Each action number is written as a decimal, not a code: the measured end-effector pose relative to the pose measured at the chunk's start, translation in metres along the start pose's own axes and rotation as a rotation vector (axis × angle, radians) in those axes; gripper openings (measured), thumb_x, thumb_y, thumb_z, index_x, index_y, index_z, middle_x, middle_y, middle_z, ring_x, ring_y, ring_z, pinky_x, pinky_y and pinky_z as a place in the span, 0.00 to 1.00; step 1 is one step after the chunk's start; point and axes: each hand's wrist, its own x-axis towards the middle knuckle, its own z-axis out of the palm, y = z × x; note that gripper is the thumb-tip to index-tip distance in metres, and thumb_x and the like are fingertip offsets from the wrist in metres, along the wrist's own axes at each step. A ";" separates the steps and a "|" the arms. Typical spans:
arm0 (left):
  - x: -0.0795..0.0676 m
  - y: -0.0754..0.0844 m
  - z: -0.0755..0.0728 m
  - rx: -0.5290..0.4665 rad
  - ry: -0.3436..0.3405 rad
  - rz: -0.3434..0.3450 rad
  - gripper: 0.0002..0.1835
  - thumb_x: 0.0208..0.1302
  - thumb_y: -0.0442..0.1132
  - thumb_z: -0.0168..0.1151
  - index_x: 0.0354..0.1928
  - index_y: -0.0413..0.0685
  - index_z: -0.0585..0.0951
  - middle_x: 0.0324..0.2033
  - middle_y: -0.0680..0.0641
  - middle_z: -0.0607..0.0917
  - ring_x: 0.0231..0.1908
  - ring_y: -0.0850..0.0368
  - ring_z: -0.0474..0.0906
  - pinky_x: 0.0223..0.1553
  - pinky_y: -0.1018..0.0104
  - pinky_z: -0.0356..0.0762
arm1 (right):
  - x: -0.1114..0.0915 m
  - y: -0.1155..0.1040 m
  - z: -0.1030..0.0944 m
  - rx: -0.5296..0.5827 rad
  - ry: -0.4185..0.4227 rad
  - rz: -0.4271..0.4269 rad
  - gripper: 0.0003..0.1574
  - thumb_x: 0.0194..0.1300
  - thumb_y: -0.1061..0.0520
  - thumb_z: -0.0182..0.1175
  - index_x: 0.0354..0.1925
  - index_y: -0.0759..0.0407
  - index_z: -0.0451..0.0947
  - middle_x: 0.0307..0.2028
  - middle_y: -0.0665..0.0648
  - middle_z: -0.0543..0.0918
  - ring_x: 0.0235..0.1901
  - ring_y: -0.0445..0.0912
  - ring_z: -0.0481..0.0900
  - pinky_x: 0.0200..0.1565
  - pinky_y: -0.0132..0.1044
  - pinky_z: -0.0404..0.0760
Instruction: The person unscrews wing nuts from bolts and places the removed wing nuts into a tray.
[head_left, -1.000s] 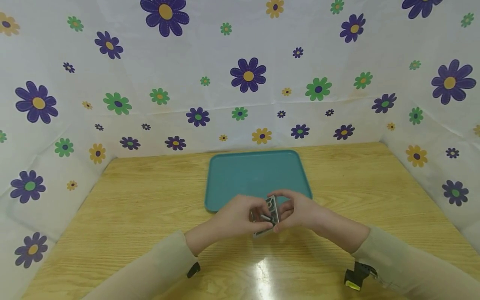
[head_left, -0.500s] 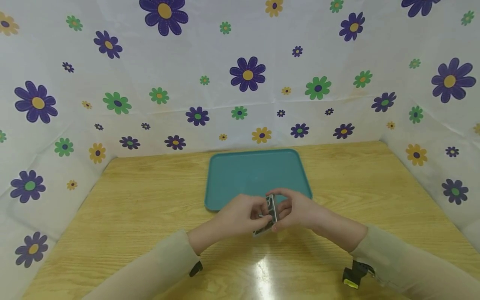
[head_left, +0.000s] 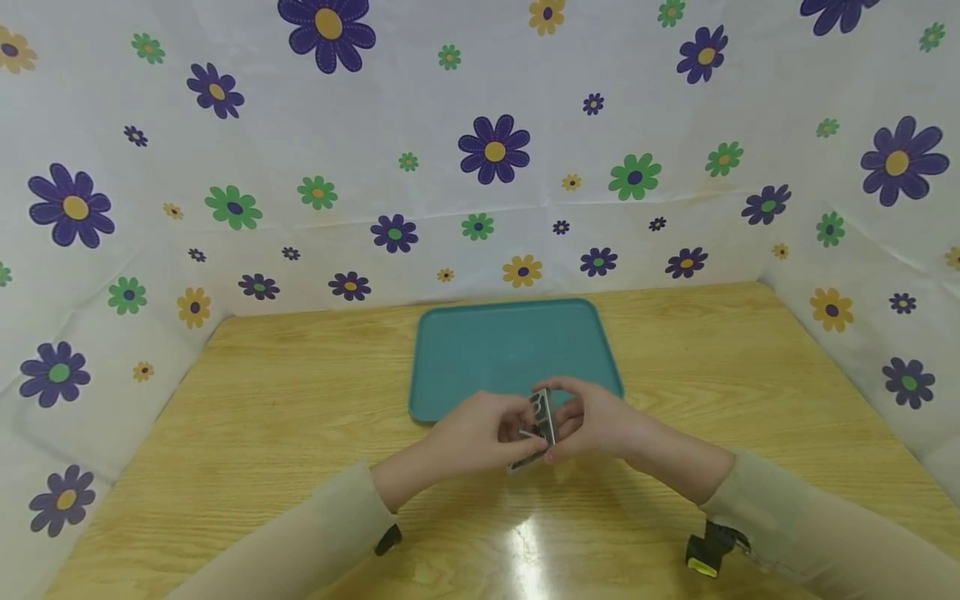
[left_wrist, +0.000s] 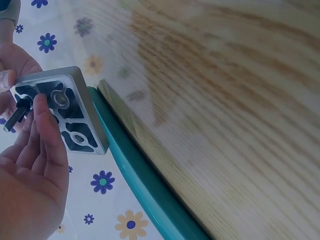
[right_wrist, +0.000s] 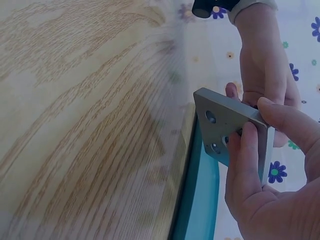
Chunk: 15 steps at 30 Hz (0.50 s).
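Note:
A silvery metal plate (head_left: pixel 543 408) is held up on edge between both hands, over the near side of the tray. Its hollowed face with ribs and round holes shows in the left wrist view. My right hand (head_left: pixel 603 423) grips the plate by its edges, with two fingers (right_wrist: pixel 248 155) against its flatter, drilled face. From the hollowed side sticks out a thin bolt (left_wrist: pixel 13 120) with a black part at its base. My left hand (head_left: pixel 480 429) has its thumb and fingers curled round this bolt, one fingertip (left_wrist: pixel 40 102) right at the plate.
A teal tray (head_left: pixel 510 342) lies behind the hands on the wood-grain table (head_left: pixel 300 392). A white cloth (head_left: pixel 420 100) with flowers stands round the back and sides. A black wrist device (head_left: pixel 708 550) hangs under the right sleeve.
The left fingers and thumb have shifted slightly round the bolt, and the bolt's angle in view has changed. The right hand keeps its grip on the plate, almost still.

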 end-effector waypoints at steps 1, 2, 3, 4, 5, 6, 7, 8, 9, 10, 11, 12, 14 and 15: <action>-0.001 -0.001 -0.001 -0.002 -0.001 0.003 0.08 0.71 0.44 0.72 0.43 0.51 0.83 0.30 0.55 0.88 0.29 0.70 0.80 0.34 0.72 0.82 | -0.001 0.000 0.000 -0.005 0.001 0.000 0.59 0.54 0.72 0.76 0.78 0.66 0.60 0.40 0.60 0.90 0.38 0.44 0.90 0.46 0.38 0.87; -0.002 -0.001 -0.001 -0.005 -0.001 0.010 0.09 0.70 0.44 0.73 0.46 0.52 0.83 0.30 0.55 0.87 0.29 0.70 0.81 0.35 0.72 0.82 | -0.001 -0.001 -0.001 -0.011 0.005 0.001 0.59 0.54 0.72 0.76 0.78 0.66 0.60 0.41 0.61 0.90 0.38 0.44 0.90 0.46 0.39 0.87; -0.002 -0.002 -0.002 -0.009 -0.002 0.019 0.11 0.69 0.43 0.75 0.48 0.52 0.83 0.31 0.55 0.87 0.30 0.70 0.81 0.34 0.72 0.83 | -0.001 -0.001 -0.001 -0.017 0.009 0.002 0.58 0.54 0.72 0.77 0.78 0.66 0.60 0.41 0.61 0.90 0.38 0.44 0.90 0.46 0.39 0.87; -0.003 -0.002 -0.002 -0.012 -0.004 0.025 0.13 0.67 0.42 0.75 0.50 0.53 0.83 0.31 0.55 0.87 0.30 0.70 0.81 0.35 0.72 0.83 | -0.002 -0.002 -0.001 -0.027 0.015 0.004 0.58 0.54 0.72 0.77 0.78 0.66 0.61 0.41 0.61 0.90 0.38 0.44 0.89 0.46 0.39 0.87; -0.003 -0.003 -0.003 -0.016 -0.005 0.039 0.15 0.67 0.40 0.76 0.52 0.52 0.83 0.32 0.54 0.87 0.32 0.69 0.82 0.35 0.72 0.84 | -0.002 -0.002 -0.001 -0.038 0.016 0.005 0.58 0.54 0.72 0.77 0.78 0.66 0.61 0.42 0.61 0.90 0.38 0.44 0.89 0.45 0.39 0.87; -0.004 -0.003 -0.003 -0.019 -0.008 0.054 0.16 0.67 0.39 0.76 0.54 0.52 0.83 0.34 0.54 0.88 0.33 0.69 0.82 0.35 0.72 0.84 | -0.002 -0.003 -0.001 -0.045 0.018 0.005 0.58 0.53 0.71 0.78 0.77 0.67 0.61 0.42 0.61 0.90 0.38 0.44 0.89 0.45 0.39 0.87; -0.004 -0.003 -0.003 -0.023 -0.011 0.066 0.17 0.67 0.37 0.76 0.55 0.51 0.83 0.35 0.53 0.88 0.34 0.68 0.83 0.36 0.72 0.85 | -0.003 -0.003 -0.001 -0.051 0.019 0.004 0.58 0.53 0.71 0.78 0.77 0.67 0.62 0.41 0.61 0.90 0.37 0.43 0.89 0.45 0.38 0.87; -0.004 -0.003 -0.003 -0.030 -0.016 0.073 0.16 0.67 0.36 0.75 0.55 0.50 0.84 0.36 0.52 0.89 0.35 0.68 0.84 0.36 0.72 0.85 | -0.003 -0.003 -0.001 -0.055 0.020 0.004 0.57 0.53 0.71 0.78 0.77 0.68 0.62 0.41 0.61 0.90 0.37 0.43 0.89 0.45 0.38 0.87; -0.004 -0.003 -0.003 -0.036 -0.020 0.079 0.15 0.67 0.35 0.74 0.54 0.49 0.84 0.37 0.52 0.90 0.37 0.68 0.84 0.37 0.73 0.86 | -0.003 -0.003 -0.001 -0.058 0.020 0.001 0.57 0.53 0.71 0.78 0.76 0.68 0.62 0.39 0.60 0.90 0.36 0.43 0.89 0.44 0.38 0.86; -0.004 -0.002 -0.003 -0.040 -0.022 0.079 0.14 0.68 0.34 0.74 0.54 0.49 0.85 0.38 0.51 0.90 0.38 0.67 0.85 0.38 0.73 0.86 | -0.003 -0.003 -0.001 -0.069 0.017 -0.004 0.57 0.53 0.70 0.78 0.76 0.69 0.63 0.38 0.59 0.90 0.35 0.42 0.88 0.43 0.38 0.86; -0.004 -0.002 -0.003 -0.045 -0.023 0.081 0.12 0.68 0.33 0.73 0.52 0.48 0.86 0.39 0.51 0.90 0.39 0.66 0.85 0.39 0.74 0.86 | -0.004 -0.004 0.000 -0.079 0.014 -0.011 0.56 0.53 0.70 0.79 0.76 0.70 0.63 0.37 0.58 0.90 0.34 0.42 0.87 0.43 0.37 0.86; -0.004 -0.002 -0.003 -0.054 -0.024 0.082 0.11 0.69 0.33 0.73 0.51 0.47 0.86 0.39 0.50 0.91 0.39 0.66 0.86 0.40 0.74 0.86 | -0.004 -0.004 0.000 -0.090 0.012 -0.019 0.56 0.53 0.69 0.79 0.75 0.70 0.63 0.35 0.57 0.89 0.33 0.41 0.86 0.43 0.37 0.85; -0.004 -0.002 -0.004 -0.064 -0.027 0.094 0.11 0.68 0.33 0.73 0.51 0.47 0.87 0.40 0.49 0.91 0.40 0.65 0.87 0.41 0.74 0.86 | -0.005 -0.004 0.001 -0.126 0.009 -0.034 0.55 0.53 0.68 0.80 0.74 0.71 0.64 0.34 0.56 0.89 0.31 0.40 0.85 0.42 0.36 0.85; -0.005 -0.002 -0.004 -0.069 -0.030 0.103 0.11 0.68 0.32 0.73 0.51 0.47 0.87 0.40 0.49 0.92 0.40 0.64 0.87 0.41 0.74 0.86 | -0.006 -0.005 0.001 -0.143 0.006 -0.041 0.55 0.54 0.67 0.80 0.74 0.71 0.64 0.34 0.55 0.89 0.31 0.40 0.85 0.42 0.36 0.85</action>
